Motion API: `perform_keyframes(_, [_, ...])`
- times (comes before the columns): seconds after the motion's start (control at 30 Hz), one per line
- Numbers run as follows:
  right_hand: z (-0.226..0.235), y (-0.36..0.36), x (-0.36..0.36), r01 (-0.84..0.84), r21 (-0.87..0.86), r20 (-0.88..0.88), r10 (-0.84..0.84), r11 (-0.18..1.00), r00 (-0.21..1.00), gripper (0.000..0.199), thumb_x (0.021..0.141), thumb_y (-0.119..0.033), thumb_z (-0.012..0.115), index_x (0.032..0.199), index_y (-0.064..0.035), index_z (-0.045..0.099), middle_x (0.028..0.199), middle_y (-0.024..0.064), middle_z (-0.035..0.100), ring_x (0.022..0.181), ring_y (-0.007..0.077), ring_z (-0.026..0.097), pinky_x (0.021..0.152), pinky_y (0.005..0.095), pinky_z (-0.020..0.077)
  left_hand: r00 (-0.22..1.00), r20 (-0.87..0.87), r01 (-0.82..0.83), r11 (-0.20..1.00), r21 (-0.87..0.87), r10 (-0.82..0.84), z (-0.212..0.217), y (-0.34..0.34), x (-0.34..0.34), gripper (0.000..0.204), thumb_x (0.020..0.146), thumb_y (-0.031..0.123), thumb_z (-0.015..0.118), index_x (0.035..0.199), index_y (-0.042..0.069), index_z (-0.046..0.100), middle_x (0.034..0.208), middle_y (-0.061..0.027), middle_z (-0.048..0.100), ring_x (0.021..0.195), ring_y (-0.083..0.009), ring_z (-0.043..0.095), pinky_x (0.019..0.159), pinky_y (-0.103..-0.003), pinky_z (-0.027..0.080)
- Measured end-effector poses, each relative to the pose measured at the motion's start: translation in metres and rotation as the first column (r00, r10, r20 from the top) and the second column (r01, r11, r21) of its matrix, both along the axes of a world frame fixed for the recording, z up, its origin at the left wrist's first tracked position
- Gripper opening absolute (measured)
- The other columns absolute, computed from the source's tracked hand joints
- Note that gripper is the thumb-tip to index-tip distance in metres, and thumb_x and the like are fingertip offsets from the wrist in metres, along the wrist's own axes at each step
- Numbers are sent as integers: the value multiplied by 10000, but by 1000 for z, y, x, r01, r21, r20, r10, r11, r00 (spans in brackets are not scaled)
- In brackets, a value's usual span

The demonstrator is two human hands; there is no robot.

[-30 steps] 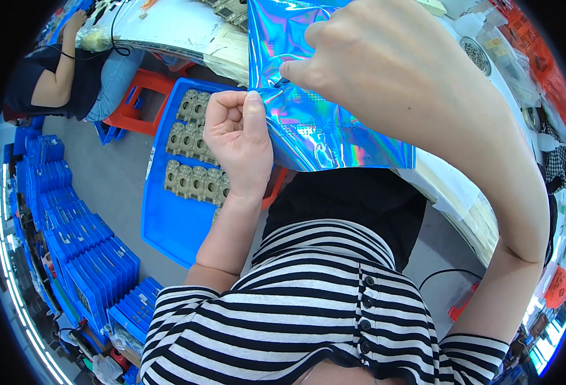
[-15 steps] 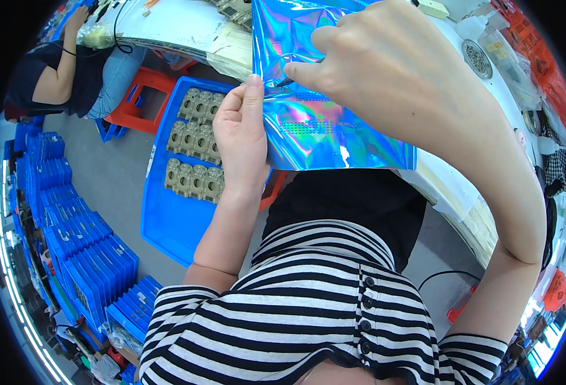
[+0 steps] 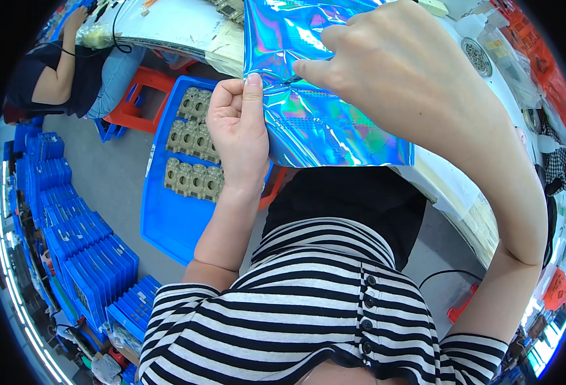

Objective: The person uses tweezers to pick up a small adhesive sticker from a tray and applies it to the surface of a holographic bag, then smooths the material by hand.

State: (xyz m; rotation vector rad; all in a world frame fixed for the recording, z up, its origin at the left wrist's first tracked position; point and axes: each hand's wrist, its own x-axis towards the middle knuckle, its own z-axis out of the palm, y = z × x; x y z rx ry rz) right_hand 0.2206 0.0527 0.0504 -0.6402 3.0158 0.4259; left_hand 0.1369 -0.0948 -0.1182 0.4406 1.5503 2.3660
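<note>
A shiny blue holographic sheet (image 3: 315, 144) with rows of small marks is held up before me over the table edge. My left hand (image 3: 237, 128) pinches its left edge, thumb on the front face. Over the sheet's middle is my right hand (image 3: 405, 77), fingers curled around a thin dark pointed tool (image 3: 291, 80). Only the tool's tip shows, against or very close to the sheet; the hand hides the rest. Beyond my left wrist, a blue tray (image 3: 164, 221) holds rows of tan metal-looking parts (image 3: 193, 179) with round holes.
A white worktable (image 3: 174, 25) curves around the front. On its right stand a round dish of small pieces (image 3: 475, 58) and a red plastic bag (image 3: 546, 83). Stacked blue trays (image 3: 97, 266) line the left floor. A red stool (image 3: 143, 96) and another person (image 3: 58, 77) are at far left.
The sheet has shifted slightly left and tilted, and my left hand moved a little left with it. My right fingertips have moved slightly right, the tool tip still at the sheet.
</note>
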Motion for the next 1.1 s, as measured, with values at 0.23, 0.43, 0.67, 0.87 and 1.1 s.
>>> perform_keyframes(0.23, [-9, 10, 1, -52, -136, -38, 47, 989, 998, 120, 742, -101, 628, 683, -1, 659, 605, 123, 633, 565, 223, 662, 476, 334, 496, 1000, -26, -16, 1000, 21, 16, -2, 1, 2, 125, 987, 115, 559, 902, 31, 522, 738, -7, 629, 636, 13, 517, 561, -159, 405])
perform_keyframes(0.43, [18, -6, 3, 93, 27, 132, -96, 995, 987, 139, 746, -101, 633, 677, 19, 650, 597, 126, 624, 538, 212, 649, 448, 330, 487, 999, -39, -12, 1000, 24, 13, -1, 0, 2, 131, 988, 118, 557, 900, 29, 522, 748, -8, 629, 639, 15, 510, 563, -157, 401])
perform_keyframes(0.67, [13, 3, 8, 71, -22, 120, -68, 997, 990, 147, 751, -112, 640, 723, 32, 650, 605, 125, 619, 532, 214, 645, 444, 332, 491, 999, -28, -23, 1000, 18, 23, 4, 0, 4, 145, 991, 124, 555, 886, 31, 516, 718, -3, 621, 636, 18, 503, 563, -159, 400])
perform_keyframes(0.87, [-7, 17, 15, -2, -89, -24, 0, 996, 1000, 141, 759, -116, 636, 759, 23, 658, 619, 120, 622, 549, 228, 652, 460, 348, 500, 999, -38, 4, 1000, 21, -3, 3, -3, 3, 145, 981, 138, 576, 858, 66, 549, 756, 15, 604, 655, -14, 550, 570, -186, 453])
perform_keyframes(1.1, [-31, 13, 22, 100, 80, -252, -77, 992, 965, 304, 732, -97, 666, 1014, -181, 741, 694, 46, 608, 649, 188, 641, 563, 339, 475, 998, -37, -46, 999, -8, 46, 7, -2, 1, 147, 987, 129, 564, 876, 46, 515, 682, 22, 595, 600, 25, 458, 545, -159, 371])
